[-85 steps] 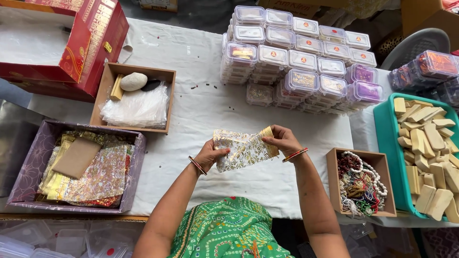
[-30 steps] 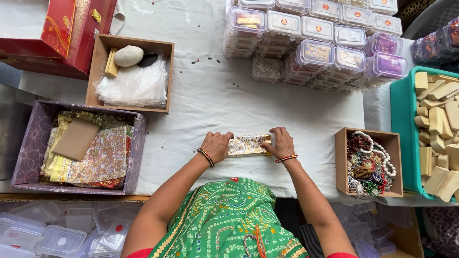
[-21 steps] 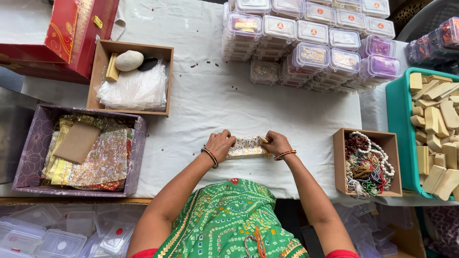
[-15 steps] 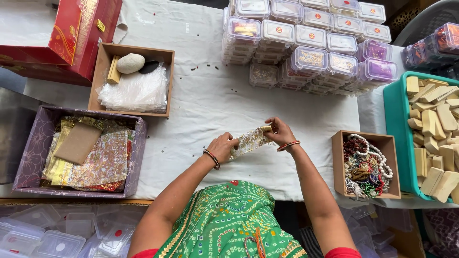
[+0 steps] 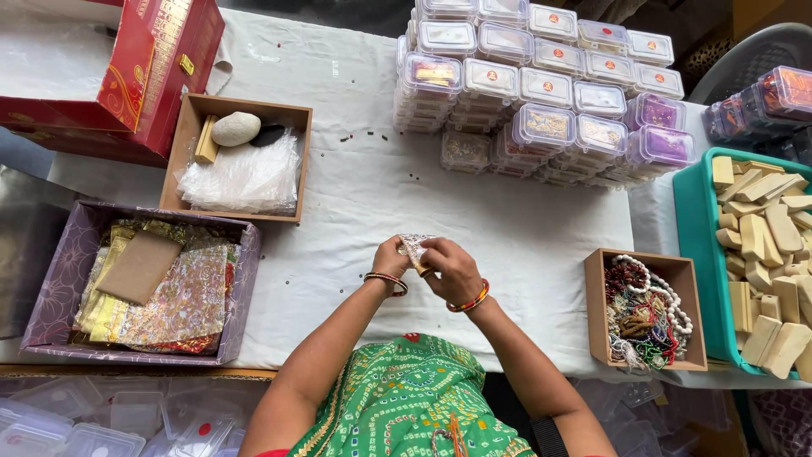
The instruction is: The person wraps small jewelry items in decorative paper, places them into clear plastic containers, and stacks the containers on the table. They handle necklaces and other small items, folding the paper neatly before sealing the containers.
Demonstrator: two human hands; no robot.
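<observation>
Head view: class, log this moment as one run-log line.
left hand: holds patterned packet | right hand: holds the same | over white table

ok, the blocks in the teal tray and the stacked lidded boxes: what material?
Blocks: likely bare wood, pale tan, matte, sawn-looking edges; could be another pale solid. Teal tray: probably moulded plastic, smooth and even in colour. Stacked boxes: clear glossy plastic, contents visible through lids.

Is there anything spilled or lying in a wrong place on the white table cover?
Yes, a little. Small dark specks lie loose on the white cloth, between the brown tray and the stacked clear boxes. They look like spilled beads or crumbs; too small to tell. Nothing else looks out of place.
</observation>
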